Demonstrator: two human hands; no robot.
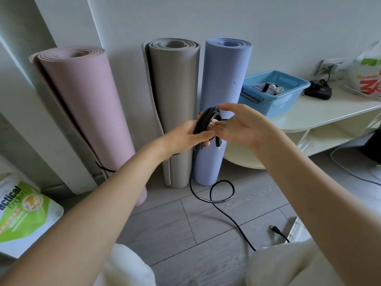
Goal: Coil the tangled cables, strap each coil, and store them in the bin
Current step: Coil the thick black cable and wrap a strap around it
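Coiling under way in front of the lilac yoga mat [223, 79]: left hand [185, 137] clenched around a black cable coil [206, 120], right hand [237, 122] flat, fingers straight, brushing the loops. Loose cable tail [221, 195] trailing down the mat's front and across the grey floor [185, 234]. Right of the mat, blue bin [274, 91] on a white shelf [319, 112].

Left hand [186, 137] grips a half-wound black cable coil [204, 120], right hand [237, 124] flat-fingered right beside it. Loose cable tail [218, 200] trails on the floor; blue bin [288, 96] sits on the bench [329, 112].
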